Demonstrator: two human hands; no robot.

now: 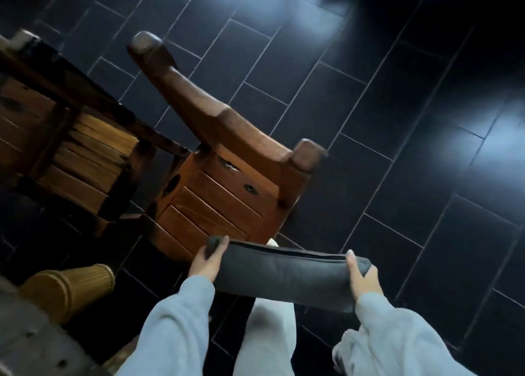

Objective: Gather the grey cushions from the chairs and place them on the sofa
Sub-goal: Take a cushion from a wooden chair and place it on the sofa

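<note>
The person holds a flat grey cushion [287, 276] by its two ends, left hand [206, 262] and right hand [362, 276] both curled tight around it, up in the air just in front of the bare wooden chair [227, 182].

The floor [369, 120] is laid in dark, glossy rectangular tiles with pale grout lines running diagonally, and soft patches of bluish light glare on it toward 12 o'clock and 3 o'clock. A heavy wooden chair [227, 176] with a slatted seat and a thick curved backrest stands near the centre, and at 9 o'clock a second dark wooden piece [71, 137] with slats sits just beside it, blurred and cut by the edge. At 7 o'clock a tan ribbed basket-like object [68, 287] lies tilted beside a grey blurred surface [34, 344] in the corner.
</note>
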